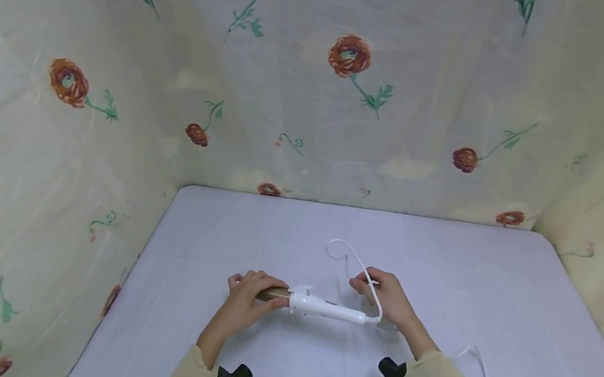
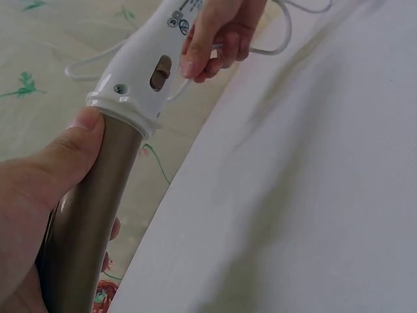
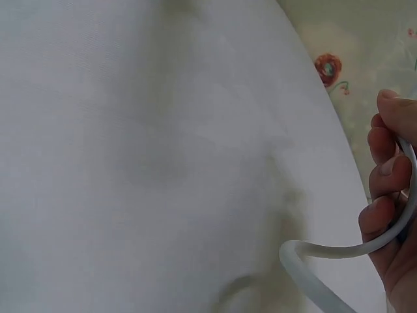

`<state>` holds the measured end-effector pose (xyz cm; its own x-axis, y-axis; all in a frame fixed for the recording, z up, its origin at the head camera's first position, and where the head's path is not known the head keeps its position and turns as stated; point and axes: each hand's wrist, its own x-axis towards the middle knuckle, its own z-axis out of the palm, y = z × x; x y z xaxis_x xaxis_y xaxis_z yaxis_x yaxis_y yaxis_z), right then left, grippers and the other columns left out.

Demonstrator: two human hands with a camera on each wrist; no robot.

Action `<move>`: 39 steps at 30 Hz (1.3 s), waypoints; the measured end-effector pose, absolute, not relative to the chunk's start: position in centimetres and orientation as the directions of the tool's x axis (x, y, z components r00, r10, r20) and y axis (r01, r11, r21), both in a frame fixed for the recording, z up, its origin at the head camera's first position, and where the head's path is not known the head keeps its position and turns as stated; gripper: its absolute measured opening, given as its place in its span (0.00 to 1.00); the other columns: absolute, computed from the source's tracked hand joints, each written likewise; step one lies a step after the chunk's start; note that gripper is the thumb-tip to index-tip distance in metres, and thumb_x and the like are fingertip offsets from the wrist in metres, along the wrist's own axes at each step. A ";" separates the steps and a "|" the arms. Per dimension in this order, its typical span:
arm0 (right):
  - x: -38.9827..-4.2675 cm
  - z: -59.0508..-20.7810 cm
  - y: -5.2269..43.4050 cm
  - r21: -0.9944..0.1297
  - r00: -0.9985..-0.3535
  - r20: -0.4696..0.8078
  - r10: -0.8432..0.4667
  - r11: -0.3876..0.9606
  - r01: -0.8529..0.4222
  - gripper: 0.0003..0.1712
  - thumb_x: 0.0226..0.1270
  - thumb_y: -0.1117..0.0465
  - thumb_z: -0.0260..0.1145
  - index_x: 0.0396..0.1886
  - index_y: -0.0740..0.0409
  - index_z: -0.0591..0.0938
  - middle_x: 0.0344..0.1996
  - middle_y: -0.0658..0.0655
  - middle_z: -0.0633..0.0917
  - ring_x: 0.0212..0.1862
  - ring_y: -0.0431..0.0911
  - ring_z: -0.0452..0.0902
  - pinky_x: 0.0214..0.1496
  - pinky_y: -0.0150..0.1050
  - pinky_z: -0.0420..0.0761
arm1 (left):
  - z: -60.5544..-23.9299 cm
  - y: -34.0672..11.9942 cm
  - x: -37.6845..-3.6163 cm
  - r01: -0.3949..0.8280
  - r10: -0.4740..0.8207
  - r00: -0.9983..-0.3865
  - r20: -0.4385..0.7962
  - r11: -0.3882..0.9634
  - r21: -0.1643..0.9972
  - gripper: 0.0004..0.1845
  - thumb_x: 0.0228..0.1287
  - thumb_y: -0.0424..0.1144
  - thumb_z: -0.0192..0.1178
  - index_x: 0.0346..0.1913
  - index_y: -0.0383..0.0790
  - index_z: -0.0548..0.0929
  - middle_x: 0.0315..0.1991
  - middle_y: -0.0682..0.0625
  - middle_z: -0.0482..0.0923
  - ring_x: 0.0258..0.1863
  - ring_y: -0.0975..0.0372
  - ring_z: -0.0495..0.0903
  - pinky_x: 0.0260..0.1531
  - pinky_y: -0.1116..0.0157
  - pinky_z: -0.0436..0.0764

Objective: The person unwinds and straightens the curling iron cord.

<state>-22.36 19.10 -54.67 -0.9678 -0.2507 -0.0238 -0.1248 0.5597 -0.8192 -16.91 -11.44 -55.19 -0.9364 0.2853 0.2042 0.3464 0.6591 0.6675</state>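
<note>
A curling iron lies level just above the near middle of a white table, its brown barrel pointing to the person's left and its white handle to the right. The left hand is wrapped around the barrel — thumb pressed up against the white collar, fingers curled underneath. From the handle's right end a white cord rises in a loop toward the back of the table, and another stretch of it trails off the near right edge. The right hand sits just behind the handle's end, fingers bent around the cord, pinching it — the right wrist view shows the cord running through the curled fingers. Cream cloth with red flowers hangs behind and on both sides of the table.
</note>
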 end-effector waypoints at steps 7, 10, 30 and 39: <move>-23.7 -53.9 19.8 -0.778 -0.968 0.067 -0.243 0.594 -0.203 0.09 0.63 0.54 0.66 0.31 0.55 0.83 0.30 0.51 0.84 0.36 0.42 0.75 0.41 0.34 0.75 | -55.4 -11.5 -16.9 0.365 0.334 -0.926 0.179 0.661 0.655 0.19 0.53 0.60 0.61 0.47 0.62 0.82 0.39 0.63 0.78 0.37 0.67 0.67 0.46 0.56 0.49; -24.0 -53.5 20.0 -0.767 -0.967 0.091 -0.238 0.602 -0.220 0.06 0.64 0.57 0.66 0.32 0.54 0.83 0.30 0.50 0.85 0.37 0.42 0.75 0.45 0.37 0.76 | -55.7 -11.4 -16.9 0.362 0.348 -0.924 0.159 0.660 0.658 0.18 0.53 0.60 0.61 0.47 0.63 0.82 0.38 0.63 0.78 0.38 0.67 0.67 0.46 0.56 0.49; -21.9 -47.8 20.6 -0.781 -0.957 0.096 -0.273 0.576 -0.243 0.12 0.66 0.50 0.63 0.38 0.52 0.82 0.27 0.53 0.81 0.29 0.42 0.69 0.28 0.32 0.69 | -57.7 -9.3 -18.8 0.329 0.205 -0.941 0.268 0.736 0.592 0.23 0.49 0.53 0.67 0.49 0.50 0.84 0.40 0.53 0.78 0.40 0.59 0.70 0.54 0.43 0.50; -17.6 -47.0 20.2 -0.758 -0.912 0.097 -0.399 0.564 -0.327 0.06 0.66 0.54 0.63 0.39 0.48 0.82 0.30 0.49 0.83 0.31 0.38 0.73 0.34 0.33 0.75 | -58.8 -8.5 -20.7 0.234 0.086 -0.961 0.262 0.757 0.610 0.21 0.46 0.52 0.70 0.45 0.52 0.85 0.40 0.52 0.76 0.41 0.57 0.69 0.55 0.43 0.52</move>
